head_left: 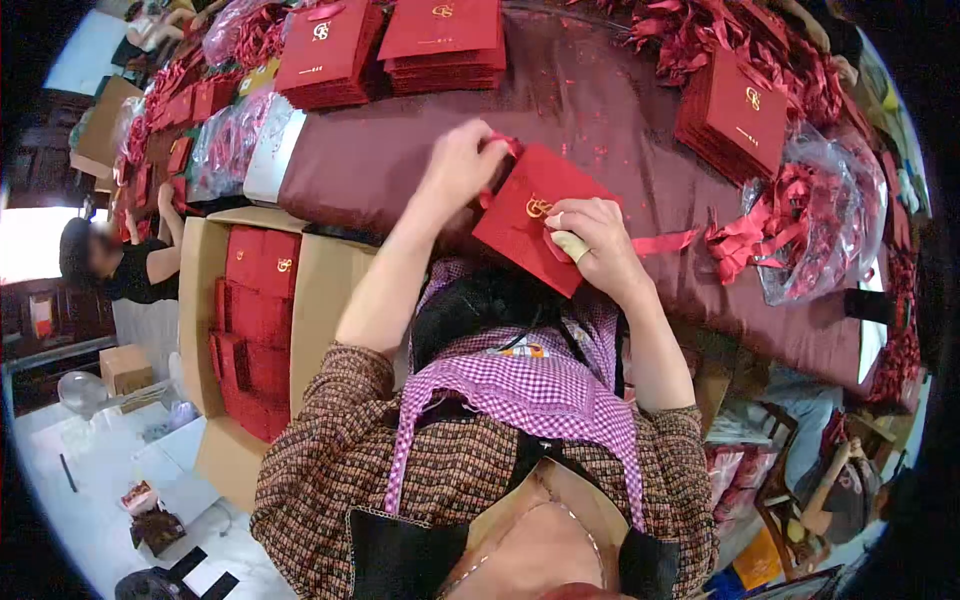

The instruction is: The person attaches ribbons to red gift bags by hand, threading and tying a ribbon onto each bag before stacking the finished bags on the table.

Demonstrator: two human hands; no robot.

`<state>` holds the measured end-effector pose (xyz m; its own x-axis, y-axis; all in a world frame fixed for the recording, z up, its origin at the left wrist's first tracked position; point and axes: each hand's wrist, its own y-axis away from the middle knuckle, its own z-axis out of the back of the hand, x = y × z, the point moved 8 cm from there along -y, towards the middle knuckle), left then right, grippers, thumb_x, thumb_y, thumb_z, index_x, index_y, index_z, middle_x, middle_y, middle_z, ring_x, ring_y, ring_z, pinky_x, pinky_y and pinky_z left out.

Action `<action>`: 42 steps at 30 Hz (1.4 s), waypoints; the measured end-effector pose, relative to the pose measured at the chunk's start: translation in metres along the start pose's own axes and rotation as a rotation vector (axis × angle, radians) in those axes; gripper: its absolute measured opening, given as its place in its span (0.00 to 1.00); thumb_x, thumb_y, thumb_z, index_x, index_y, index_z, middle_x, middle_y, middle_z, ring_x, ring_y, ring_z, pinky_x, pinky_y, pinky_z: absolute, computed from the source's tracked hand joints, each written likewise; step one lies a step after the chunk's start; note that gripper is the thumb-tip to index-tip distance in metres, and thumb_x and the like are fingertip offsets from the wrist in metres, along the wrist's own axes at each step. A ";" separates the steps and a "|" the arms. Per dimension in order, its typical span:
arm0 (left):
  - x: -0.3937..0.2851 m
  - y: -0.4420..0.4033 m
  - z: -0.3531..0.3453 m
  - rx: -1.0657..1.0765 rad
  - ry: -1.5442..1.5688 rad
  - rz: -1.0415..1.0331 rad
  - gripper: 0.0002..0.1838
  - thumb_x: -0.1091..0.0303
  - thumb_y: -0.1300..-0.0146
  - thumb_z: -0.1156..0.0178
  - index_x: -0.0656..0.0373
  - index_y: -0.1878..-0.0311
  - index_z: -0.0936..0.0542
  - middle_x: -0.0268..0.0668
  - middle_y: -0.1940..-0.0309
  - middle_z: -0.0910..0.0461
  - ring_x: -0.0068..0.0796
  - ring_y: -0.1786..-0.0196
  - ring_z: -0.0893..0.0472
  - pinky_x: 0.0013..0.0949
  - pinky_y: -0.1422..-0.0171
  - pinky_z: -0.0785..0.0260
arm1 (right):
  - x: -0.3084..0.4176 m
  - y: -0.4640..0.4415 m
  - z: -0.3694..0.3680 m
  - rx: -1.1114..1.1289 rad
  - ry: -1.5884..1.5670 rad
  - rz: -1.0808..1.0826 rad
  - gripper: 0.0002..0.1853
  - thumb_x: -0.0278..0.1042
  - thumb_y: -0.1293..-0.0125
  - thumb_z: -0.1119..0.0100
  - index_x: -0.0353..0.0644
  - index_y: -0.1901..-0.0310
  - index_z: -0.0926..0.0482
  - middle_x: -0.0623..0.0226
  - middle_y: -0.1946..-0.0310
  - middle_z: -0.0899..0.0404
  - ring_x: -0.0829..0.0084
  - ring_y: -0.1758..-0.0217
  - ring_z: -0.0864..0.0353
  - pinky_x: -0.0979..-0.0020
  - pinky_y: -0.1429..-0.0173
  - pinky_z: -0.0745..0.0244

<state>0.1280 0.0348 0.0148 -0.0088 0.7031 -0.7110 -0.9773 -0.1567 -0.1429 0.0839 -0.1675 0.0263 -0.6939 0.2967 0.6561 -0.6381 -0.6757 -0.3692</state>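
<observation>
A red bag with a gold logo (548,180) lies tilted at the table's near edge, in front of the checked apron. At its upper left edge, my left hand (465,165) has its fingers closed on a red ribbon (507,146). My right hand (597,240) holds the bag's right side, thumb and fingers over its face; something pale yellow is wrapped on one finger. Another red ribbon (665,242) runs out to the right from beneath the right hand.
Stacks of red bags (442,40) stand at the table's far side, another stack (735,115) at the right beside loose ribbons in a plastic bag (825,225). A cardboard box (320,320) of red bags stands at left. Other people are at both sides.
</observation>
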 end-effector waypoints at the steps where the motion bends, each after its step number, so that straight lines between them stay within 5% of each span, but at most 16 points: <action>1: 0.002 -0.004 0.011 -0.061 -0.016 0.001 0.10 0.65 0.42 0.38 0.62 0.63 0.21 0.48 0.68 0.19 0.48 0.62 0.19 0.42 0.57 0.28 | 0.000 0.000 0.000 -0.018 0.009 0.011 0.08 0.30 0.41 0.38 0.43 0.59 0.20 0.66 0.55 0.20 0.64 0.50 0.24 0.63 0.44 0.37; 3: 0.016 -0.019 0.028 -0.157 -0.119 -0.115 0.08 0.69 0.43 0.39 0.59 0.60 0.21 0.48 0.67 0.21 0.51 0.59 0.21 0.47 0.53 0.29 | 0.000 0.000 0.002 -0.040 0.017 0.020 0.08 0.30 0.42 0.38 0.44 0.60 0.20 0.66 0.56 0.20 0.65 0.52 0.23 0.62 0.45 0.37; 5: -0.016 -0.007 0.060 -0.472 -0.503 -0.343 0.10 0.70 0.44 0.38 0.58 0.58 0.22 0.46 0.64 0.23 0.52 0.58 0.23 0.47 0.51 0.30 | 0.001 0.000 0.002 -0.046 0.010 0.035 0.08 0.31 0.41 0.38 0.43 0.59 0.20 0.66 0.56 0.20 0.64 0.52 0.23 0.62 0.45 0.37; 8: -0.016 -0.003 0.058 -0.392 -0.288 -0.464 0.11 0.69 0.44 0.39 0.57 0.57 0.21 0.46 0.64 0.24 0.51 0.60 0.24 0.49 0.52 0.31 | 0.001 -0.001 0.001 0.008 0.021 0.004 0.08 0.32 0.37 0.41 0.41 0.59 0.21 0.65 0.55 0.20 0.64 0.49 0.24 0.63 0.42 0.37; 11: -0.029 0.010 0.020 -0.067 -0.109 -0.228 0.10 0.63 0.43 0.38 0.60 0.67 0.18 0.47 0.70 0.22 0.50 0.62 0.23 0.47 0.54 0.31 | 0.000 -0.001 0.001 0.003 0.011 0.001 0.08 0.34 0.36 0.42 0.41 0.59 0.21 0.64 0.55 0.20 0.63 0.49 0.24 0.62 0.42 0.37; 15: -0.015 0.016 -0.020 0.135 -0.114 -0.094 0.12 0.63 0.44 0.35 0.62 0.63 0.18 0.45 0.68 0.20 0.39 0.63 0.20 0.39 0.56 0.29 | -0.003 0.000 0.001 -0.015 0.022 -0.009 0.08 0.34 0.35 0.42 0.41 0.58 0.21 0.64 0.56 0.20 0.64 0.51 0.23 0.63 0.42 0.37; 26: -0.020 0.027 -0.016 0.124 0.155 0.084 0.13 0.68 0.44 0.35 0.66 0.59 0.20 0.43 0.66 0.18 0.31 0.64 0.19 0.33 0.57 0.27 | -0.026 0.008 0.009 -0.192 -0.267 -0.222 0.11 0.32 0.38 0.38 0.41 0.55 0.18 0.64 0.67 0.19 0.65 0.61 0.24 0.66 0.51 0.33; 30: -0.025 0.034 -0.013 0.102 0.387 0.087 0.12 0.72 0.43 0.37 0.68 0.58 0.21 0.40 0.68 0.17 0.25 0.64 0.19 0.30 0.58 0.26 | -0.023 0.008 0.013 -0.198 -0.374 -0.262 0.10 0.28 0.33 0.42 0.37 0.53 0.20 0.68 0.59 0.17 0.75 0.54 0.23 0.72 0.43 0.32; 37: -0.025 0.040 -0.013 0.122 0.447 0.117 0.10 0.75 0.41 0.38 0.67 0.56 0.22 0.31 0.67 0.21 0.17 0.64 0.25 0.22 0.58 0.31 | -0.025 0.009 0.018 -0.206 -0.759 -0.496 0.08 0.27 0.33 0.43 0.35 0.54 0.22 0.68 0.61 0.18 0.79 0.54 0.22 0.75 0.50 0.27; 39: -0.033 0.044 -0.008 0.117 0.431 0.148 0.09 0.75 0.40 0.39 0.67 0.57 0.22 0.31 0.67 0.21 0.15 0.64 0.25 0.22 0.58 0.31 | -0.024 0.008 0.018 -0.192 -0.675 -0.529 0.08 0.26 0.34 0.42 0.37 0.55 0.22 0.67 0.61 0.18 0.76 0.54 0.21 0.73 0.49 0.27; 42: -0.038 0.046 -0.007 0.115 0.453 0.149 0.09 0.75 0.40 0.39 0.67 0.57 0.22 0.30 0.67 0.21 0.15 0.65 0.25 0.22 0.57 0.31 | 0.002 -0.004 0.037 -0.294 -0.223 -0.247 0.08 0.26 0.41 0.37 0.42 0.58 0.20 0.64 0.62 0.18 0.62 0.55 0.22 0.64 0.49 0.29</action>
<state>0.0848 -0.0042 0.0300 -0.0820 0.3026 -0.9496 -0.9897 -0.1367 0.0419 0.0972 -0.1897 0.0538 -0.4407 0.2506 0.8620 -0.8656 -0.3729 -0.3341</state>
